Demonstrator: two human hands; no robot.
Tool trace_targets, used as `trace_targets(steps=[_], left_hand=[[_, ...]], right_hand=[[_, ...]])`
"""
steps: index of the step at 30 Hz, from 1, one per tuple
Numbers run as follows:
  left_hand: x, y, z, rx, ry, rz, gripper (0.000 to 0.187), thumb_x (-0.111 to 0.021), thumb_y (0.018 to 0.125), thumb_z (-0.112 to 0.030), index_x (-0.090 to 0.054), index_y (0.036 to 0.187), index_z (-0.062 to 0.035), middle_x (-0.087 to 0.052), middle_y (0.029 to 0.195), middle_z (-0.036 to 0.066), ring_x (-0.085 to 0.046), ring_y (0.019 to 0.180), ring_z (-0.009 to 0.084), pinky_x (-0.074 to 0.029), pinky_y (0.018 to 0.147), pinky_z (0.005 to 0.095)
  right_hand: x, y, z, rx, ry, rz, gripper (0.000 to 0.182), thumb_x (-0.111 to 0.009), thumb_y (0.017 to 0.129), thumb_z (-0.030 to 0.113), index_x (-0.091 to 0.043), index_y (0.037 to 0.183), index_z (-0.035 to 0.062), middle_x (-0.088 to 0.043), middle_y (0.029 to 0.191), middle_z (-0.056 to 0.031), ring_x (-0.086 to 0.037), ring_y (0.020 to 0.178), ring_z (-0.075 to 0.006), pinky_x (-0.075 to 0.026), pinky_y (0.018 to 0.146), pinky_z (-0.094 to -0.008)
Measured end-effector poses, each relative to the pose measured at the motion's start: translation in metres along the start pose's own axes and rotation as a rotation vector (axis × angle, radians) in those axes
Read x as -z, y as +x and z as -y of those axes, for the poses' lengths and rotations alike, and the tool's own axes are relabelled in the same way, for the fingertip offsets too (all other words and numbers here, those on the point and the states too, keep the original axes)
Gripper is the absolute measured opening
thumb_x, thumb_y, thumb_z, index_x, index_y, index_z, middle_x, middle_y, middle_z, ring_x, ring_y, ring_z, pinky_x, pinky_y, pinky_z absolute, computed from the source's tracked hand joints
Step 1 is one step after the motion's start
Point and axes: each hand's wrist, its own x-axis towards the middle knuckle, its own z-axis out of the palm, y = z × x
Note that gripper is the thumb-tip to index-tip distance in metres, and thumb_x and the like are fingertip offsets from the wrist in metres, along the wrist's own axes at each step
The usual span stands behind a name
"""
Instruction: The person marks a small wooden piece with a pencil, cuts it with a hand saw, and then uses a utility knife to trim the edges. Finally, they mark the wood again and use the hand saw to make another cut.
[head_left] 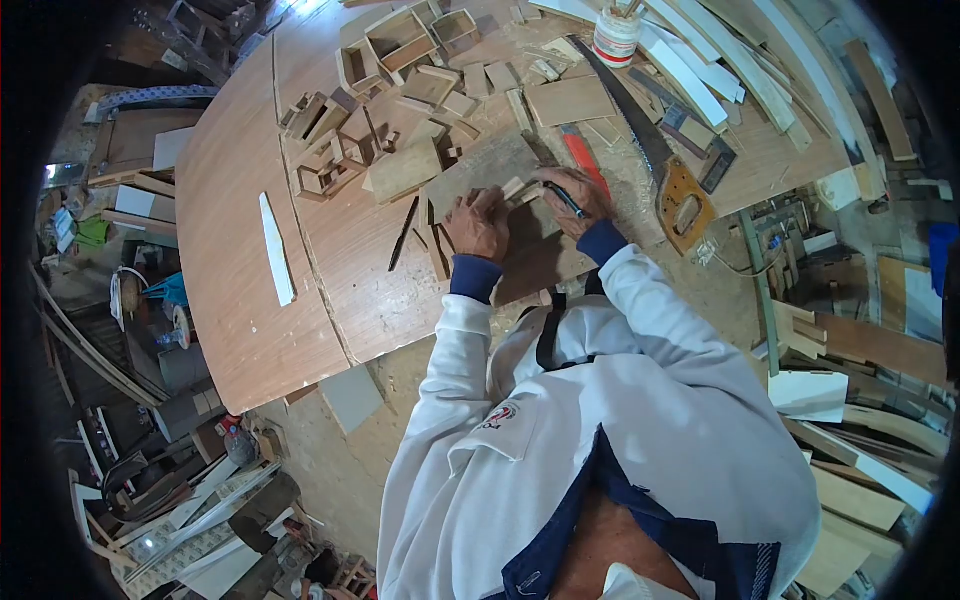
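Note:
My right hand (580,207) is closed around a dark pen (566,199), its tip slanting toward a small wooden piece (514,188). My left hand (478,226) bears down on a grey-brown board (540,245), with its fingertips bent against that small piece. How firmly they pinch it is partly hidden. Just beyond my right hand lies a red flat tool (585,158). A thin dark stick (403,234) rests on the table left of my left hand, beside a narrow wood strip (432,242).
A handsaw (640,120) with a wooden handle and a try square (716,163) lie to the right. Behind stand small open wooden boxes (400,45) and a white tub (616,38). A white strip (275,250) lies on the table (230,190) at left. Long boards crowd the right edge.

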Motion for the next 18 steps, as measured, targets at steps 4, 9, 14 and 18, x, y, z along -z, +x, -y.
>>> trace_targets(steps=[4,9,14,18], left_hand=[[-0.001,-0.002,0.013,0.101,-0.166,-0.102,0.017,-0.064,0.076,-0.015,-0.064,0.093,-0.0116,-0.064,0.092,0.01,-0.058,0.089,0.0331,-0.043,0.076,0.0441],[0.004,-0.005,0.016,-0.036,-0.088,-0.069,0.019,-0.062,0.077,-0.015,-0.064,0.095,-0.0115,-0.064,0.091,0.01,-0.058,0.088,0.0328,-0.046,0.072,0.044],[0.003,-0.012,0.011,0.031,-0.036,-0.018,0.021,-0.062,0.077,-0.018,-0.065,0.097,-0.0129,-0.065,0.093,0.008,-0.059,0.09,0.0307,-0.046,0.073,0.0429],[0.005,-0.013,0.009,0.025,-0.015,-0.02,0.021,-0.062,0.078,-0.019,-0.065,0.098,-0.0129,-0.065,0.093,0.008,-0.059,0.09,0.03,-0.046,0.074,0.043]], right_hand=[[-0.001,0.0,-0.003,-0.105,0.14,0.054,0.027,-0.059,0.08,0.01,-0.065,0.105,0.0125,-0.065,0.094,-0.0131,-0.06,0.088,-0.0296,-0.047,0.082,-0.0374],[0.006,-0.002,0.002,-0.097,0.241,0.069,0.028,-0.059,0.079,0.009,-0.065,0.106,0.0125,-0.066,0.094,-0.0117,-0.061,0.088,-0.0267,-0.047,0.083,-0.035],[0.009,-0.005,0.004,-0.081,0.243,0.049,0.03,-0.063,0.075,0.003,-0.066,0.105,0.008,-0.066,0.101,-0.0081,-0.061,0.093,-0.0207,-0.047,0.087,-0.0305],[0.011,-0.007,0.006,-0.084,0.233,0.038,0.03,-0.062,0.076,0.003,-0.065,0.106,0.0079,-0.067,0.102,-0.0082,-0.061,0.094,-0.0201,-0.046,0.087,-0.0305]])
